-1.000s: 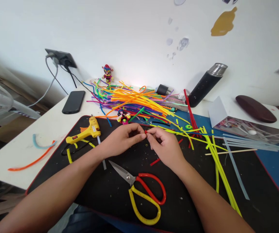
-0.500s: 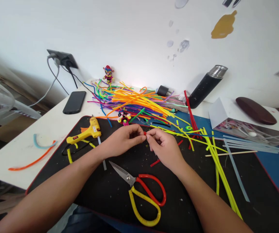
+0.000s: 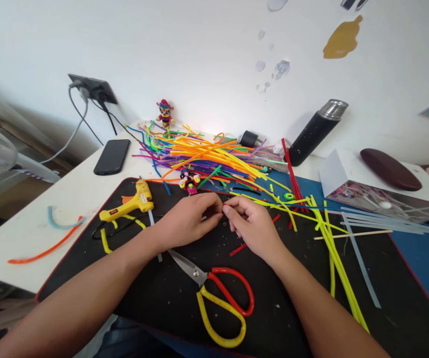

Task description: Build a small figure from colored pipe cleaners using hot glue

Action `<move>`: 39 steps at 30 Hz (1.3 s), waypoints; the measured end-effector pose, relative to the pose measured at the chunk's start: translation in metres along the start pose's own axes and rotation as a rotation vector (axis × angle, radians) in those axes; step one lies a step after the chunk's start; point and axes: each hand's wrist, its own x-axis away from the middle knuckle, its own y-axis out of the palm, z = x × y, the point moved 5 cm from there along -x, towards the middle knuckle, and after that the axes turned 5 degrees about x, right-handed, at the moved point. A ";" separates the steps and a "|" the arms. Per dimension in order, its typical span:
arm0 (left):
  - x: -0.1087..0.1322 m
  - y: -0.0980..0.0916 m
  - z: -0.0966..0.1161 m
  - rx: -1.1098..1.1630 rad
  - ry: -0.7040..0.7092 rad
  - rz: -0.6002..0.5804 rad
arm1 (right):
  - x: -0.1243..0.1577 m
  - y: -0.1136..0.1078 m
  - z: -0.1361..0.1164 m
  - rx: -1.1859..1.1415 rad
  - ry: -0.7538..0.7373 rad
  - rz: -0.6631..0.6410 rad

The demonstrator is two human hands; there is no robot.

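Over the black mat, the fingertips of my left hand [image 3: 194, 218] and my right hand [image 3: 254, 226] meet in a pinch. A tiny bit of a red piece [image 3: 225, 204] shows between them; the fingers hide the rest. It has the same red as the short pipe cleaner pieces [image 3: 238, 249] lying beside my right hand. Just beyond my left hand stands a small colourful figure [image 3: 189, 182]. Scissors [image 3: 195, 274] with one red and one yellow handle lie below both hands, nearer to me. To the left rests a yellow hot glue gun [image 3: 128, 206].
Behind my hands lies a heap of coloured pipe cleaners [image 3: 207, 154], with a second figure [image 3: 165, 113] behind it. A phone [image 3: 112, 157] is at the left. Toward the right are yellow pipe cleaners [image 3: 336, 258], glue sticks [image 3: 389, 221], a black flask [image 3: 317, 132] and a white box [image 3: 341, 171].
My fingertips have closed further over the red piece, so less of it shows. My left fingers have curled slightly. The whole view has shifted a little.
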 end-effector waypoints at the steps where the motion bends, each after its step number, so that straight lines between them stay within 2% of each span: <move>1: 0.000 -0.001 0.000 0.045 -0.024 0.002 | 0.000 0.000 0.000 -0.014 -0.002 0.006; 6: -0.001 -0.003 -0.004 0.226 -0.126 0.012 | -0.001 -0.003 -0.001 -0.125 0.024 0.044; 11: -0.001 0.002 -0.007 0.362 -0.137 -0.037 | -0.001 -0.005 -0.003 -0.191 0.027 0.051; 21: -0.002 -0.006 -0.011 0.509 -0.203 0.109 | 0.000 -0.004 -0.005 -0.144 0.018 0.063; 33: -0.003 -0.006 -0.013 0.582 -0.224 0.157 | 0.000 0.000 -0.002 -0.121 0.017 0.037; 39: -0.004 -0.007 -0.018 0.714 -0.265 0.199 | 0.000 -0.004 -0.004 -0.158 0.031 0.059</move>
